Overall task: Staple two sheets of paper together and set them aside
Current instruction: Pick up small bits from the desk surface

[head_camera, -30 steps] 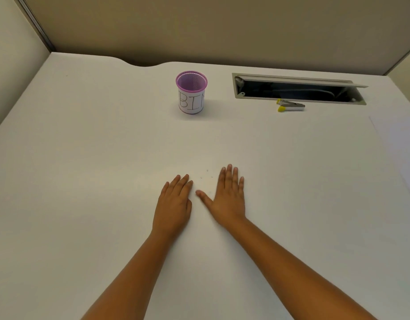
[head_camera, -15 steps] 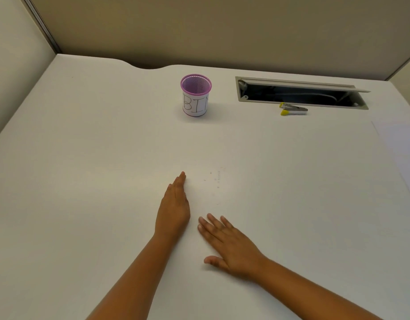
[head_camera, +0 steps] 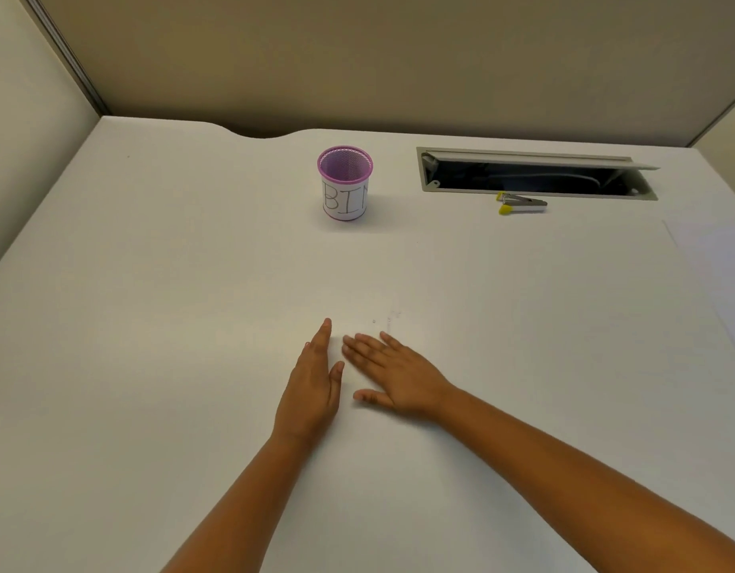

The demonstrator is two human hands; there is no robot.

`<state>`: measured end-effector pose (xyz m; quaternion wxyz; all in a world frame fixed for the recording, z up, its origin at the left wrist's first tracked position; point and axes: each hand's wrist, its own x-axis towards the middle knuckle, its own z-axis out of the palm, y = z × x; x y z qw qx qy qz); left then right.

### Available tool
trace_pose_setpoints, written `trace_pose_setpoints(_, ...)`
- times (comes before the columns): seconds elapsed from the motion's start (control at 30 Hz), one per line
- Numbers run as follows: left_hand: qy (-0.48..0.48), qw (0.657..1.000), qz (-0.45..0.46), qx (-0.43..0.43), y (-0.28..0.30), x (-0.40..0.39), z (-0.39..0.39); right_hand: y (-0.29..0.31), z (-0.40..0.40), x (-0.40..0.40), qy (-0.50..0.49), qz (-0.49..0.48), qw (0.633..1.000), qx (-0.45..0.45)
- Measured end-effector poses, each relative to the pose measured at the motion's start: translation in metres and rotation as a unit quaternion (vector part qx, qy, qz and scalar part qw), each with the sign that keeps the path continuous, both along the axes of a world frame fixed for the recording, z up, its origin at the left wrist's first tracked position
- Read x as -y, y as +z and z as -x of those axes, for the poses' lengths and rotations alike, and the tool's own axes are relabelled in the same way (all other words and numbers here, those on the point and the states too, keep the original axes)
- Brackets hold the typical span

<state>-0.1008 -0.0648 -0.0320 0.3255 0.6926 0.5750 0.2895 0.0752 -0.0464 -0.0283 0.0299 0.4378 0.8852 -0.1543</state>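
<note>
Both hands lay flat and empty on the white tabletop (head_camera: 150, 366).

Left hand (head_camera: 312, 390) and right hand (head_camera: 395, 378) rested with straight fingers, nearly touching. The paper (head_camera: 717, 279) lay well apart at the right edge, the small yellow-tipped stapler (head_camera: 521, 203) farther back; reaching right for the sheets first seemed best.

White desk (head_camera: 159, 366) in a beige-walled cubicle corner.

A purple mesh cup with a white paper label lettered "BIN" (head_camera: 344, 183) stands upright toward the back. To its right a long rectangular cable slot with a grey lid propped open (head_camera: 535, 173) is cut into the top, and just in front of it lies a small silver stapler with yellow ends (head_camera: 521, 203). Pale sheets of paper (head_camera: 719, 275) lie flat at the right edge. Both bare hands, the left hand (head_camera: 312, 386) and the right hand (head_camera: 395, 378), rest on the near middle, fingers straight.
</note>
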Motion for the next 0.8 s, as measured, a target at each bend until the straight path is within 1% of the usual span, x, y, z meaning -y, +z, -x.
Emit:
trace_pose_setpoints(0.13, 0.001, 1.000, 0.002, -0.007, 0.002, 0.000, -0.001, 0.002, 0.001, -0.029, -0.086, -0.004, 0.996, -0.001)
trace_pose_setpoints(0.2, -0.002, 1.000, -0.012, -0.002, 0.003, 0.000, -0.001, 0.001, 0.009, -0.028, -0.102, -0.005, 0.995, -0.014)
trace_pose_setpoints(0.27, -0.011, 1.000, -0.023, 0.007, 0.002, -0.001, 0.000, 0.001, 0.025, -0.016, -0.057, -0.002, 0.998, -0.041)
trace_pose_setpoints(0.33, -0.006, 1.000, -0.012, 0.022, 0.001, -0.002, 0.001, 0.001, 0.042, -0.001, -0.008, 0.007, 0.997, -0.079)
trace_pose_setpoints(0.4, -0.003, 1.000, -0.011, 0.028, 0.000, -0.002, 0.001, 0.000, 0.051, 0.004, -0.003, 0.011, 0.996, -0.092)
trace_pose_setpoints(0.5, -0.005, 1.000, -0.020, 0.010, 0.000, -0.002, 0.000, -0.004, 0.052, -0.009, 0.003, -0.012, 0.998, -0.063)
trace_pose_setpoints(0.57, -0.004, 1.000, -0.016, -0.002, -0.001, -0.002, 0.000, -0.007, 0.053, -0.020, 0.004, -0.021, 0.999, -0.027)
trace_pose_setpoints(0.63, -0.012, 0.999, -0.027, -0.012, -0.001, -0.003, 0.000, -0.009, 0.052, -0.032, -0.029, -0.027, 0.999, -0.002)
trace_pose_setpoints(0.7, -0.016, 0.999, -0.039, -0.022, 0.000, -0.003, 0.000, -0.008, 0.045, -0.045, -0.086, -0.033, 0.996, 0.001)
trace_pose_setpoints(0.8, -0.008, 0.999, -0.019, -0.033, 0.003, -0.001, -0.001, -0.006, 0.021, -0.056, -0.161, -0.050, 0.986, 0.015)
